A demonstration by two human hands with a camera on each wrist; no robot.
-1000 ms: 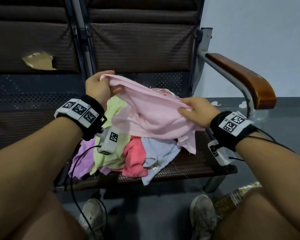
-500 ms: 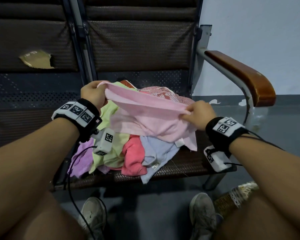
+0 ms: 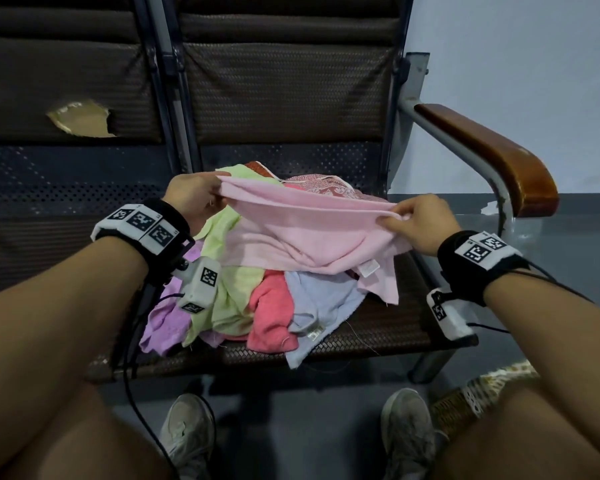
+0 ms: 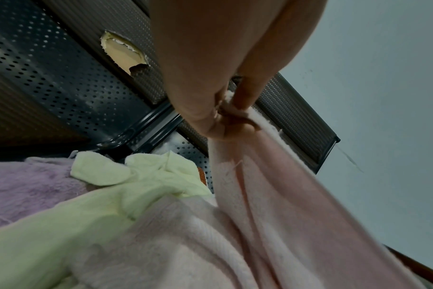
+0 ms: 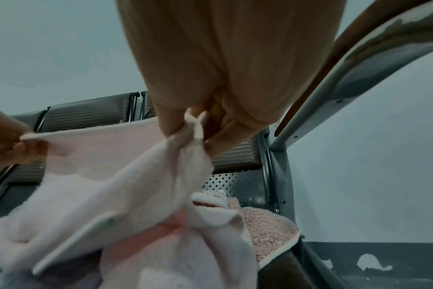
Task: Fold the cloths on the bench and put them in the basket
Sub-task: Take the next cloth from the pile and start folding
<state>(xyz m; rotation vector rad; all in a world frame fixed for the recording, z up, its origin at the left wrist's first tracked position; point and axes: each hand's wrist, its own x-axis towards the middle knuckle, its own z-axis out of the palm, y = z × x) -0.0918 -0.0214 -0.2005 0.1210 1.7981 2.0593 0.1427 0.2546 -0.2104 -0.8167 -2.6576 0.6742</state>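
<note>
Basket (image 3: 482, 393) down by the feet looks mostly hidden, can't tell if anything's in it yet. Near the desk's (image 3: 388, 327) front edge a heap (image 3: 257, 299) waits unfolded, and above it the left hand (image 3: 194, 199) and right hand (image 3: 418, 221) each pinch a pink cloth's (image 3: 309, 233) top corners, so barely started I'd say.

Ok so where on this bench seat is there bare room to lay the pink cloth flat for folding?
Bare seat shows between the cloth pile and the armrest side, plus a thin strip along the front edge. The next seat to the left looks bare too. The middle is crowded, under the pink cloth both hands hold.
</note>
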